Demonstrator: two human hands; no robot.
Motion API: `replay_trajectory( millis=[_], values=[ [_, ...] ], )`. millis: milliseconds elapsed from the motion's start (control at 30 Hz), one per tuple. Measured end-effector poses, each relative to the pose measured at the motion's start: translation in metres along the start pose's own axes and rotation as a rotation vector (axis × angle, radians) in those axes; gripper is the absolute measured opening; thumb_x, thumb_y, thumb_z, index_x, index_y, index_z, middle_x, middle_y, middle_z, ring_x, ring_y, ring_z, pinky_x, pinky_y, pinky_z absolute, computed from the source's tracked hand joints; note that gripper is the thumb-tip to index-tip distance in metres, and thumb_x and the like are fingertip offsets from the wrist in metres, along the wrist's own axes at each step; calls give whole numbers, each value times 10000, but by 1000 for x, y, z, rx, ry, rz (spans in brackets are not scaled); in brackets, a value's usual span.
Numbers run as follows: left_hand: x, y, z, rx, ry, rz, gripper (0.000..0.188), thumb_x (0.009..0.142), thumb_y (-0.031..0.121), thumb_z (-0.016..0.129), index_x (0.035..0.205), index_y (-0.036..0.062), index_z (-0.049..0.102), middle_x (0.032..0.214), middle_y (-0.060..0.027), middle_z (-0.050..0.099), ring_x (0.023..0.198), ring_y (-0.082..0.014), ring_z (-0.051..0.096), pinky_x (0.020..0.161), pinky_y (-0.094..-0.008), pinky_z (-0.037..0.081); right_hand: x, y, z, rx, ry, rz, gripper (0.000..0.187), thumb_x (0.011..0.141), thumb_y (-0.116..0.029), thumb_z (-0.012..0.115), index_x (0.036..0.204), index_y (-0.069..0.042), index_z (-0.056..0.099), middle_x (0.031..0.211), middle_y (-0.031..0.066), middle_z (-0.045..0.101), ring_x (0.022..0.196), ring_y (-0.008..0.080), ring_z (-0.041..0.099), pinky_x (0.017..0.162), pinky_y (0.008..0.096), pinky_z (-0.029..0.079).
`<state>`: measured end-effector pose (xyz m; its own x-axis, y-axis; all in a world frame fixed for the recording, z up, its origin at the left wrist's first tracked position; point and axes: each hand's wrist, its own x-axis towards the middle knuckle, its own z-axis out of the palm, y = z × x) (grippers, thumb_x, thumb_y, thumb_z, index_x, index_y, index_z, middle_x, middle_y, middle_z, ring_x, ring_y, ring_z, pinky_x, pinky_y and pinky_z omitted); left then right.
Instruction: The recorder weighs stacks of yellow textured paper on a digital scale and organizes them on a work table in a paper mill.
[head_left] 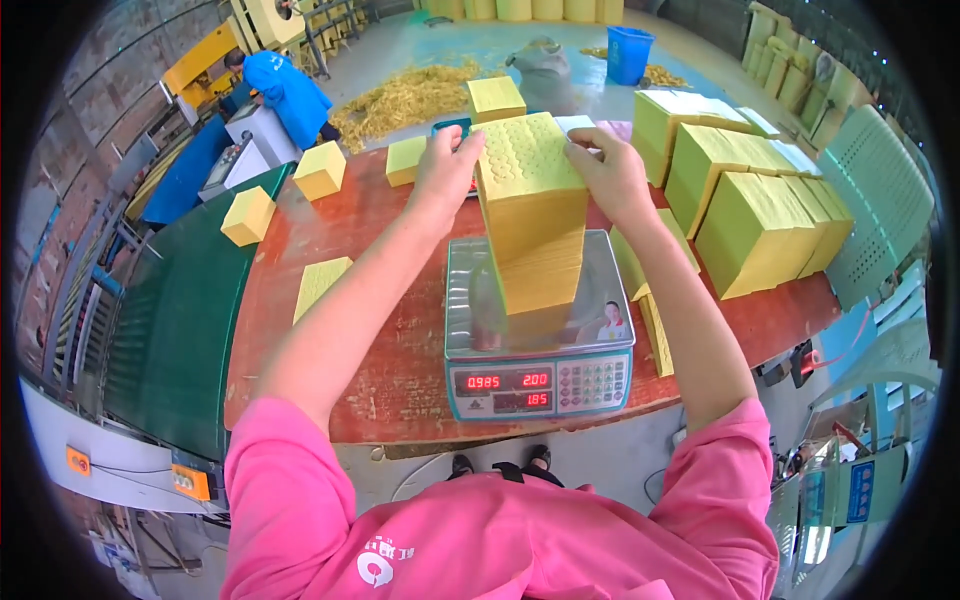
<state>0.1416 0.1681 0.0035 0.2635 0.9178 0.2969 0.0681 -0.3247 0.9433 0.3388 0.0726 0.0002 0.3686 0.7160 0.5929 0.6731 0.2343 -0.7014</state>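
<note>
A tall stack of yellow embossed paper (532, 240) stands upright on the metal pan of a digital weighing scale (466, 300), whose red display is lit. My left hand (447, 172) is at the upper left edge of the stack, its thumb and fingers against the paper. On the opposite side my right hand (612, 172) grips the upper right edge with thumb and bent fingers. Part of the left fingertips is hidden behind the stack. Close to my right forearm lie more pieces of yellow paper (657, 335), partly covered by the arm.
Large yellow paper stacks (755, 235) fill the red table's right side. Smaller yellow blocks (320, 170) sit at its left, by a green conveyor belt (175, 330). Beyond, a person in blue (285, 95) bends at a machine. A blue bin (628, 55) and paper scraps (400, 105) are behind.
</note>
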Motion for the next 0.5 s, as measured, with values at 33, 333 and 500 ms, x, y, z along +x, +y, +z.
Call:
replay_trajectory(
  millis=[33, 333, 500],
  values=[
    [-7, -1, 0, 3, 7, -3, 551, 944, 358, 586, 1296, -55, 489, 1273, -177, 568, 1183, -247, 540, 976, -344, 428, -2, 2, 4, 5, -7, -1, 313, 837, -201, 648, 1081, -6, 678, 894, 164, 695, 842, 264, 666, 789, 348, 505],
    [-54, -26, -4, -488, -121, -150, 797, 969, 515, 486, 1503, -24, 243, 1575, -133, 248, 1435, -196, 246, 1157, -357, 211, -30, -8, -3, 242, 42, 133, 294, 909, -204, 594, 1096, 11, 667, 910, 117, 691, 837, 179, 644, 776, 295, 489],
    [-121, -70, -77, -83, 179, 162, 580, 1034, 375, 406, 1489, 30, 306, 1538, -102, 304, 1391, -230, 333, 1100, -402, 339, -137, -32, -33, 427, 12, 186, 197, 946, -61, 503, 1041, 45, 639, 897, 72, 651, 811, 120, 612, 722, 264, 489]
  ],
)
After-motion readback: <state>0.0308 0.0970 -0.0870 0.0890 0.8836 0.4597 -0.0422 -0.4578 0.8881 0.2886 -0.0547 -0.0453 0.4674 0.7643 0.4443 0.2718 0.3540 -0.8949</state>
